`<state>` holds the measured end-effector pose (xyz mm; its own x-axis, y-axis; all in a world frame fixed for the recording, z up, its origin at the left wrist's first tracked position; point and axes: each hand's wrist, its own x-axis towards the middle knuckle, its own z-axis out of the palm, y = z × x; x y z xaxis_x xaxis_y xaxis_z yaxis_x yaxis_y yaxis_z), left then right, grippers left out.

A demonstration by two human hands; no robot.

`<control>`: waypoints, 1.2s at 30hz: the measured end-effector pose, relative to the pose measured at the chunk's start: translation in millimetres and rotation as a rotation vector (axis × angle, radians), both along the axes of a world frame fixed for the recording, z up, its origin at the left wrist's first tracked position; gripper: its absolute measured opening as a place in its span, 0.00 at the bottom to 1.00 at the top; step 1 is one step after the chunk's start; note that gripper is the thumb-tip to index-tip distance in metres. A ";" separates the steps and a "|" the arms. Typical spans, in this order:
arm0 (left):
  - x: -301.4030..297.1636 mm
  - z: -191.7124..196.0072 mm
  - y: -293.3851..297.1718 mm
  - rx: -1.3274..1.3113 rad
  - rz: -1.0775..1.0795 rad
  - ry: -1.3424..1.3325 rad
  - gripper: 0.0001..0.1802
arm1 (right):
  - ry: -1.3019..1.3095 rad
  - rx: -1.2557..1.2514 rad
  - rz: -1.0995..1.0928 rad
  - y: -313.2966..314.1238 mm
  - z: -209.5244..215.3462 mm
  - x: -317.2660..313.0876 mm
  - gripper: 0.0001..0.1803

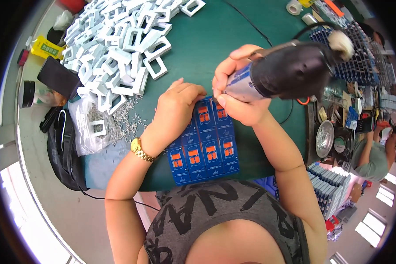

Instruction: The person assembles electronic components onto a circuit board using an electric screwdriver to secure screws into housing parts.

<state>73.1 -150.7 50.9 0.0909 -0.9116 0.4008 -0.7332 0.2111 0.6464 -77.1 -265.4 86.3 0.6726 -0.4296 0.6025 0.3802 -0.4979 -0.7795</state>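
Note:
My right hand (242,88) is wrapped round an electric screwdriver (290,70) with a black body and a silver-blue front end. Its tip is hidden behind my fingers, above the far edge of a blue panel of circuit boards (209,169). Orange patches mark the boards, which lie in rows before my chest. Over the panel's far left part, my left hand (174,110) is curled, its back upward and a gold watch on the wrist. Its fingertips meet near the far edge; what they hold is hidden.
A large heap of white rectangular frames (119,53) covers the far left. Loose screws (126,119) lie beside it, near a clear plastic bag (89,127) and a black bag (66,154). Stacked boards (330,189) stand at right; another person (374,154) sits beyond.

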 end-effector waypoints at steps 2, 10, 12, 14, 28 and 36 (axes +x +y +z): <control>-4.6 -5.4 -7.6 0.008 0.015 -0.040 0.06 | -0.017 0.159 0.051 -8.0 -4.3 0.0 0.36; -7.5 -14.5 -14.5 0.115 -0.058 0.007 0.05 | -0.256 0.512 0.014 -16.4 3.1 -1.9 0.35; -8.2 -16.0 -13.9 0.101 -0.066 0.004 0.05 | -0.326 0.544 0.053 -17.3 3.9 -1.4 0.34; -8.4 -17.6 -12.5 0.087 -0.067 0.000 0.05 | -0.358 0.552 0.098 -15.8 5.6 -2.1 0.35; -6.8 -14.9 -9.2 0.138 -0.025 0.147 0.04 | -0.348 0.478 0.215 -6.3 -2.0 -0.9 0.34; -4.8 -12.1 -10.3 0.159 -0.032 0.115 0.04 | -0.179 0.257 0.204 -4.5 1.2 -2.0 0.34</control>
<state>68.3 -161.0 38.8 0.0973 -0.9659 0.2400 -0.6473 0.1217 0.7525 -79.2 -270.0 87.6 0.6534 -0.4508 0.6082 0.5932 -0.1944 -0.7813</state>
